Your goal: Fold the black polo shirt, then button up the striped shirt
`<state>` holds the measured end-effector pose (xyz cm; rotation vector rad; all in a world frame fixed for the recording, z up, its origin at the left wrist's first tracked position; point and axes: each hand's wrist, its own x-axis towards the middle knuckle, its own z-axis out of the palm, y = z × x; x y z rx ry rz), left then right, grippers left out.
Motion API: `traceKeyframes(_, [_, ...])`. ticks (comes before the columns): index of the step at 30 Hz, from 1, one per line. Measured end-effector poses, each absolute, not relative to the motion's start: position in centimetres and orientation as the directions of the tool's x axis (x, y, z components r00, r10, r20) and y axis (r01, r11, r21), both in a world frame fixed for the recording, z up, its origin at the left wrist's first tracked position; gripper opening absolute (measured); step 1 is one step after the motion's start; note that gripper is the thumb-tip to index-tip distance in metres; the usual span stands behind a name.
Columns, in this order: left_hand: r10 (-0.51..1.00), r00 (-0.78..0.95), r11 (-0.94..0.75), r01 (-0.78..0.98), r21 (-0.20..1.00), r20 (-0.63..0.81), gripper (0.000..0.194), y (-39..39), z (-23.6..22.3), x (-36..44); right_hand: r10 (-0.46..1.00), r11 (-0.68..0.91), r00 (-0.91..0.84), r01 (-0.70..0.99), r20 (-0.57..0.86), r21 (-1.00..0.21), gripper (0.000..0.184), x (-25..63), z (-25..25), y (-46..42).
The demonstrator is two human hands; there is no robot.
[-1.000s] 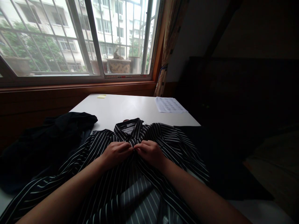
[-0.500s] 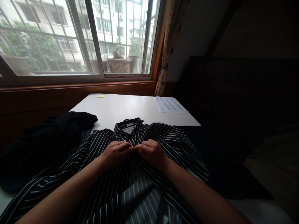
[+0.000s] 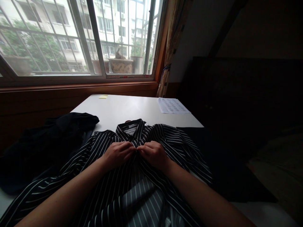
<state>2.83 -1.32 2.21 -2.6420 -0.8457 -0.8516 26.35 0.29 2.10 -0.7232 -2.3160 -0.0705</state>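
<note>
A black shirt with thin white stripes (image 3: 170, 142) lies spread on the white table (image 3: 132, 108), its collar pointing toward the window. Both of my hands meet at the shirt's front just below the collar. My left hand (image 3: 118, 153) is closed, its fingers pinching the fabric edge at the middle. My right hand (image 3: 153, 153) is closed the same way on the facing edge, fingertips touching those of the left. What lies between the fingertips is too small to see.
A dark garment (image 3: 54, 138) is heaped at the left of the table. A printed sheet (image 3: 171, 105) lies at the far right corner and a yellow sticky note (image 3: 103, 96) near the window sill. Dark furniture stands on the right.
Both hands have stayed pinched on the shirt front, shifting only slightly upward toward the collar.
</note>
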Motion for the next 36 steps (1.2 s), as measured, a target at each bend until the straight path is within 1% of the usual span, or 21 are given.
traceKeyframes(7, [0.495, 0.613, -0.780, 0.626, 0.003, 0.616, 0.020, -1.38, 2.38, 3.09, 0.499, 0.837, -0.601, 0.521, 0.624, -0.168, 0.019, 26.46, 1.94, 0.29])
traceKeyframes(12, [0.501, 0.614, -0.773, 0.634, -0.003, 0.610, 0.019, -1.13, 2.10, 2.94, 0.508, 0.832, -0.599, 0.528, 0.619, -0.172, 0.018, 26.47, 1.94, 0.20])
traceKeyframes(16, [0.507, 0.616, -0.779, 0.627, 0.014, 0.603, 0.018, -0.90, 1.79, 2.75, 0.501, 0.835, -0.596, 0.522, 0.627, -0.172, 0.017, 26.44, 1.98, 0.16])
traceKeyframes(22, [0.492, 0.629, -0.780, 0.625, -0.016, 0.602, 0.017, -0.81, 1.61, 2.58, 0.503, 0.837, -0.597, 0.518, 0.625, -0.179, 0.015, 26.41, 1.85, 0.20])
traceKeyframes(29, [0.491, 0.637, -0.784, 0.620, -0.017, 0.594, 0.016, -1.01, 1.93, 2.60, 0.516, 0.831, -0.588, 0.519, 0.623, -0.198, 0.015, 26.39, 1.79, 0.28])
traceKeyframes(36, [0.484, 0.640, -0.781, 0.623, -0.035, 0.597, 0.016, -1.09, 2.11, 2.66, 0.506, 0.830, -0.570, 0.527, 0.648, -0.184, 0.012, 26.36, 1.45, 0.33])
